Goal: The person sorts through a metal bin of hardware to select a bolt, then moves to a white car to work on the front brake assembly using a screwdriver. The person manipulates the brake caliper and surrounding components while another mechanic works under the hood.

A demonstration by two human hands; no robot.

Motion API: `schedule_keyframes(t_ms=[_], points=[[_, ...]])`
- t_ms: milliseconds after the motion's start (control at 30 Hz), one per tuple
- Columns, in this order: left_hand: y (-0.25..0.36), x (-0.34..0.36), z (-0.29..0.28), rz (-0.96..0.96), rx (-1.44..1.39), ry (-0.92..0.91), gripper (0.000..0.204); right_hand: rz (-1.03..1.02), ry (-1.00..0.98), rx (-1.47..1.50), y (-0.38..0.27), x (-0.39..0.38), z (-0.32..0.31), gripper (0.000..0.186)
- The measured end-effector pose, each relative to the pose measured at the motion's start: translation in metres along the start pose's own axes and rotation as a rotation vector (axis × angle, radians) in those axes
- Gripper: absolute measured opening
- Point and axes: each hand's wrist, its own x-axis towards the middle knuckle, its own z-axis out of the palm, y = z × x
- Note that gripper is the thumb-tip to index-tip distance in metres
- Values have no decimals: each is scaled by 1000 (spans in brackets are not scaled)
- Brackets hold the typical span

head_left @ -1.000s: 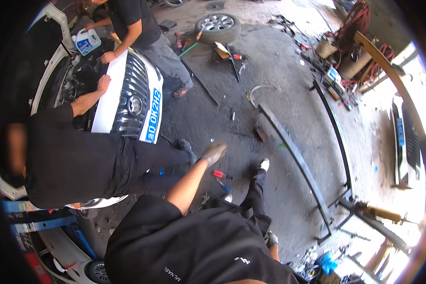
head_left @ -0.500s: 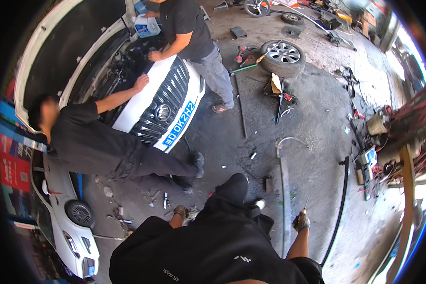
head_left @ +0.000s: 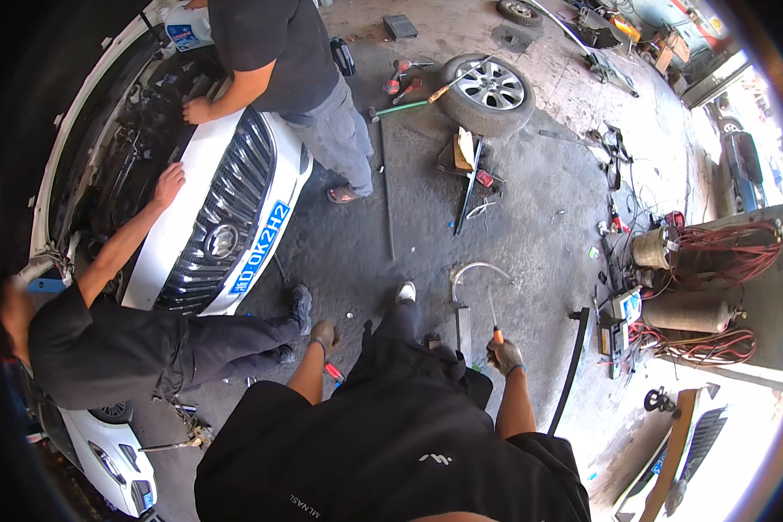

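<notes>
My gloved right hand (head_left: pixel 504 358) is closed around the orange handle of a screwdriver (head_left: pixel 498 334). Its thin shaft points away from me over the floor, close to a grey flat bar (head_left: pixel 464 335) and a curved hose (head_left: pixel 480 266). My left hand (head_left: pixel 326 335), also gloved, hangs at my left side near a co-worker's shoes; its fingers are too hidden to read. A small red object (head_left: pixel 333 372) shows beside my left forearm; whether it lies on the floor I cannot tell.
A white car (head_left: pixel 261 187) with raised hood stands at the left, with two co-workers leaning over it. Ahead lie a wheel (head_left: pixel 489 94), a green-handled hammer (head_left: pixel 400 108) and a long rod (head_left: pixel 387 191). A black strip (head_left: pixel 572 365), a gas cylinder (head_left: pixel 687 311) and coiled red hoses (head_left: pixel 731 252) are at right.
The view has shifted to the right and forward, so the car and wheel sit further left. My right hand has risen with the screwdriver, and my left hand has swung forward.
</notes>
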Motion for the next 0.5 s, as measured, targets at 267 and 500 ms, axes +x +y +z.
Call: schedule_keyframes(t_ms=[267, 500], points=[[178, -32, 152, 323, -9, -205, 17, 219, 26, -61, 1, 45, -64, 64], [171, -17, 196, 221, -169, -40, 19, 202, -92, -269, -120, 171, -104, 65]])
